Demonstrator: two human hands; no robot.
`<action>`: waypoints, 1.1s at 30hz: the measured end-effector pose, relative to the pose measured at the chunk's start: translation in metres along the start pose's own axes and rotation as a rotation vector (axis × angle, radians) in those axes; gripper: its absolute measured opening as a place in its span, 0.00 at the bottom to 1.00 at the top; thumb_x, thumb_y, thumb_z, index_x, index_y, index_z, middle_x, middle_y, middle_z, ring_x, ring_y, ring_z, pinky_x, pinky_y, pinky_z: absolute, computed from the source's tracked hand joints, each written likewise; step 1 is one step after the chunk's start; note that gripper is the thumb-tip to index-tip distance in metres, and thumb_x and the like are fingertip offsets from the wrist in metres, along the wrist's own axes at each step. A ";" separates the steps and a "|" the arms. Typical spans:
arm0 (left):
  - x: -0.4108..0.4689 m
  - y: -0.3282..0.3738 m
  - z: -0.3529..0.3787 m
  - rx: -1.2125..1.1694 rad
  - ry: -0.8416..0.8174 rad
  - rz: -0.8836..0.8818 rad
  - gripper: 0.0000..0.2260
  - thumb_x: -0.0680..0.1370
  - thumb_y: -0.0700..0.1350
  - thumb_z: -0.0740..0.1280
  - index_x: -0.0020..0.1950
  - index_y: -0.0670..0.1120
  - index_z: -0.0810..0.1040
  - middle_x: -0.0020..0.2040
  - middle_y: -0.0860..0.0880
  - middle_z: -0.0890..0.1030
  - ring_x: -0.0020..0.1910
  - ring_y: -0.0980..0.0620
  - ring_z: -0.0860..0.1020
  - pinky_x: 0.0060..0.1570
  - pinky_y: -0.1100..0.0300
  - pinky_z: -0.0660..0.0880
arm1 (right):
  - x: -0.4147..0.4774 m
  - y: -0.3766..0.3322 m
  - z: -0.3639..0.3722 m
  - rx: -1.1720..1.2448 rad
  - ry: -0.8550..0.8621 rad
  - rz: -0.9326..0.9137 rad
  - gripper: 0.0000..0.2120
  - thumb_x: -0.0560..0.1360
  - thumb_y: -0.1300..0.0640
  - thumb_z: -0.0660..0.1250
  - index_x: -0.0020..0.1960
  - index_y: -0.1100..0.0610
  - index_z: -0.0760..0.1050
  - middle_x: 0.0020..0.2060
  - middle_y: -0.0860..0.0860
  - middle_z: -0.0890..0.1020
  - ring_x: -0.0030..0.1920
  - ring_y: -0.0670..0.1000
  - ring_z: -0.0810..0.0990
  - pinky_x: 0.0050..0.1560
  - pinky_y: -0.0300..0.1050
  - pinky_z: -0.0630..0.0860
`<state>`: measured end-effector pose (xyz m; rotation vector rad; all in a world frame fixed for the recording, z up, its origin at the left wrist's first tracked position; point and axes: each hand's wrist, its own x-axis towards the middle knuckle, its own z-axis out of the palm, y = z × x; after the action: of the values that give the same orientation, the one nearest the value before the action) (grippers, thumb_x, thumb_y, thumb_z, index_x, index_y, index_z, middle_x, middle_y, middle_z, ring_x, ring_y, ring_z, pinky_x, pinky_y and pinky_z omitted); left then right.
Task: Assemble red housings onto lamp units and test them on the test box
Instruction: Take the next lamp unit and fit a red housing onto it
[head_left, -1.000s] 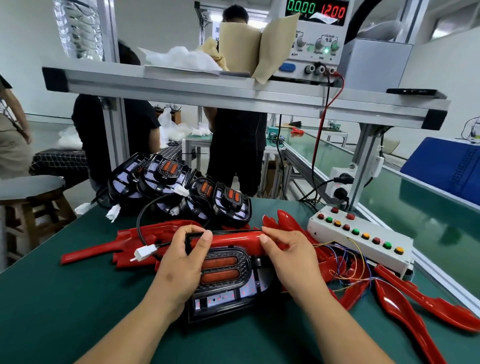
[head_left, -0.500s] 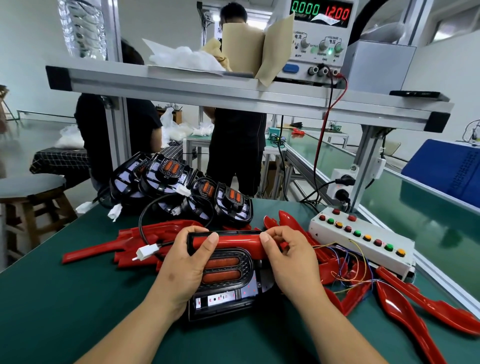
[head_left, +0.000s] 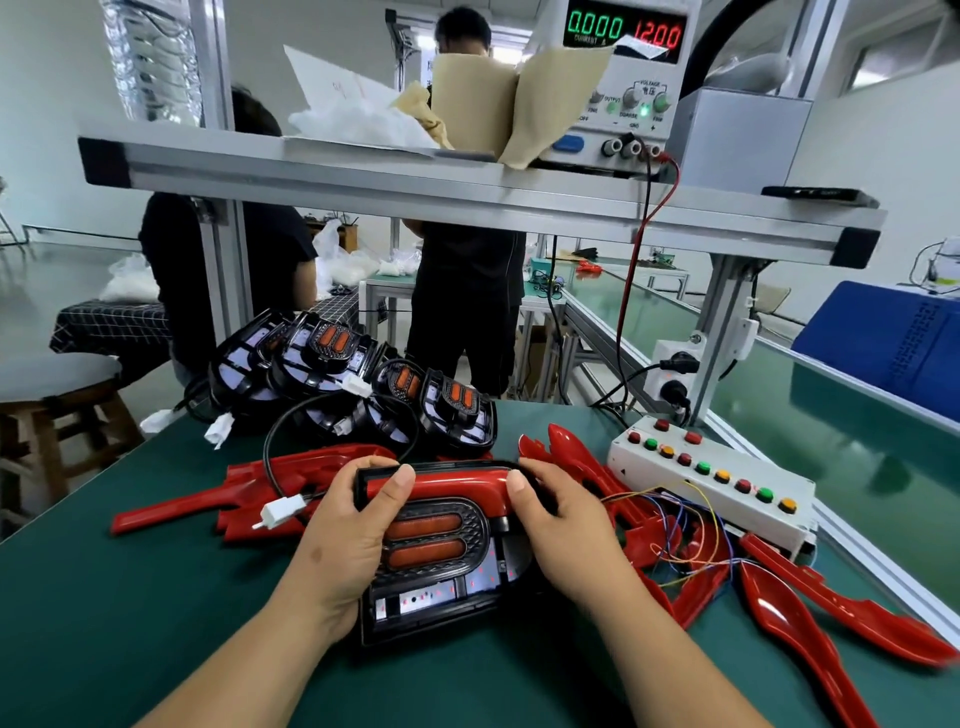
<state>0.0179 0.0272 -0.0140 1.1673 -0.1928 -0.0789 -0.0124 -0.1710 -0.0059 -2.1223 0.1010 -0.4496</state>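
Red housing (head_left: 447, 480) sits along the top edge of the black lamp unit (head_left: 436, 540), which lies flat on the green counter (head_left: 104, 623) right in front of me. My left grip (head_left: 348, 535) is closed on the housing's left end, thumb laid on top and fingers curled over the far side. My right grip (head_left: 566, 530) clamps the right end the same way, thumb tip on the red plastic.

A white connector (head_left: 283, 512) on a black cable lies just beside the left grip. Spare housings (head_left: 249, 483) are piled to both sides, and more lamp units (head_left: 353, 384) lean in a row behind. The test box (head_left: 748, 501), white with red, green and yellow buttons, stands to the right, with loose coloured wires (head_left: 675, 525) trailing from it over the red parts.

On the shelf (head_left: 415, 192) above, the supply (head_left: 623, 78) reads 0.000 in green over "CURRENT" and 12.00 in red. I can make out "VOLTAGE" and "OUTPUT" by its knobs; the smaller print is too blurred to read.
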 end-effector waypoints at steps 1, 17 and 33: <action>0.001 0.002 -0.001 -0.024 0.001 0.000 0.18 0.69 0.52 0.73 0.56 0.46 0.76 0.48 0.37 0.85 0.45 0.35 0.84 0.38 0.45 0.82 | 0.001 -0.001 -0.002 0.037 -0.027 -0.003 0.18 0.78 0.45 0.64 0.67 0.47 0.74 0.63 0.45 0.77 0.63 0.44 0.73 0.67 0.43 0.68; 0.001 0.018 -0.010 -0.105 -0.064 0.023 0.13 0.70 0.45 0.71 0.55 0.46 0.79 0.50 0.34 0.84 0.46 0.32 0.83 0.37 0.43 0.81 | 0.000 -0.006 0.002 0.937 -0.248 0.137 0.22 0.64 0.50 0.77 0.55 0.57 0.80 0.50 0.60 0.85 0.48 0.58 0.85 0.46 0.48 0.81; 0.007 0.018 -0.008 -0.122 -0.046 -0.029 0.13 0.71 0.47 0.70 0.53 0.45 0.80 0.50 0.35 0.84 0.46 0.32 0.83 0.37 0.41 0.81 | -0.002 -0.011 0.001 0.964 -0.216 0.145 0.23 0.68 0.55 0.75 0.59 0.64 0.75 0.50 0.64 0.84 0.46 0.59 0.85 0.44 0.49 0.81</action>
<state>0.0253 0.0405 0.0001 1.0471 -0.2088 -0.1417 -0.0146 -0.1631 0.0024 -1.1890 -0.0782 -0.1229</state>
